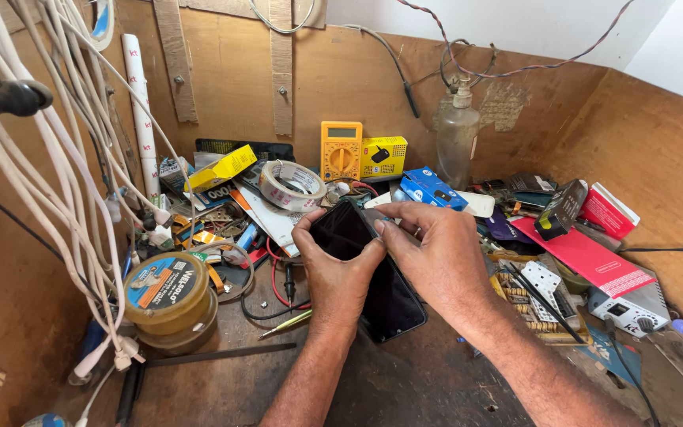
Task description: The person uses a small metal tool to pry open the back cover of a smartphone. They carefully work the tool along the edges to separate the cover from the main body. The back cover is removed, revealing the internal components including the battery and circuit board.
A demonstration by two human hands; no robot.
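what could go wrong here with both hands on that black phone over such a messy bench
1. The phone is gripped only at its upper end by the left hand and right hand; thumb pressure on the glass might crack or flex it.
2. If it slips, it could land on the loose tools and wires below, such as the red lead, and get scratched.
3. The hanging white cables crowd the left side; an elbow could snag them.

Both hands cover the middle of the glossy black slab-shaped phone [393,304], hiding its lower surface entirely.
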